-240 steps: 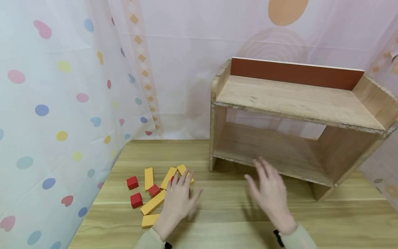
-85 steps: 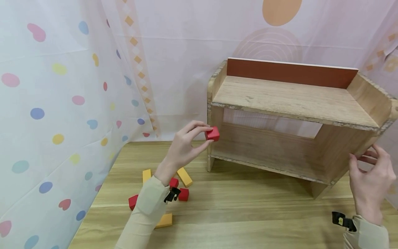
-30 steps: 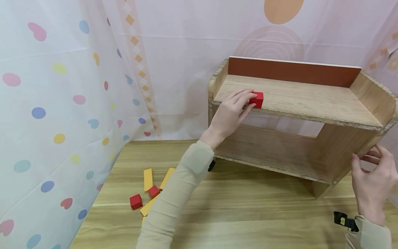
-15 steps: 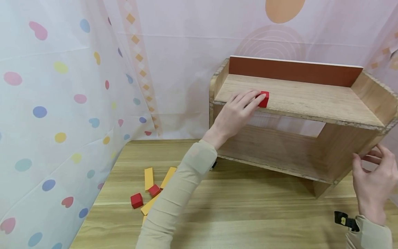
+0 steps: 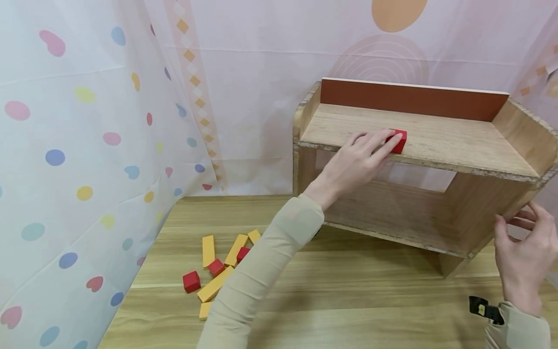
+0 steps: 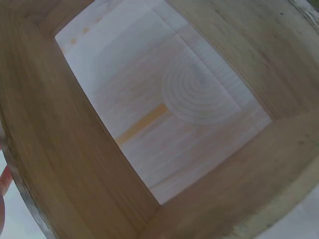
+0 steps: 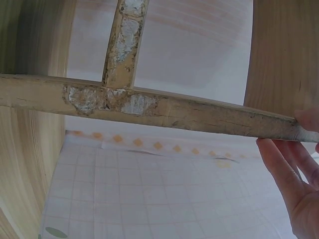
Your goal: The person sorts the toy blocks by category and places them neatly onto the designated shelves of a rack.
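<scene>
Pinching a red block at the fingertips, the left hand is holding it at the front edge of the upper shelf; whether the block is bearing on the board or hanging just above it, I cannot tell. The thumb is not showing clearly, but a narrow grip is probably leaving the block's far end free for placing.

Out to the right, the right hand is gripping the side edge of the wooden unit, thumb on one face and fingers on the other, presumably steadying it while the left hand is working above. The unit is standing between the hands, its open front facing the person, which is likely keeping both levels within reach.

Nearer than the left hand and off to its left, other red blocks and yellow blocks are lying scattered on the table, partly behind the left sleeve, seemingly placed there because that arm is reaching them easily.
</scene>
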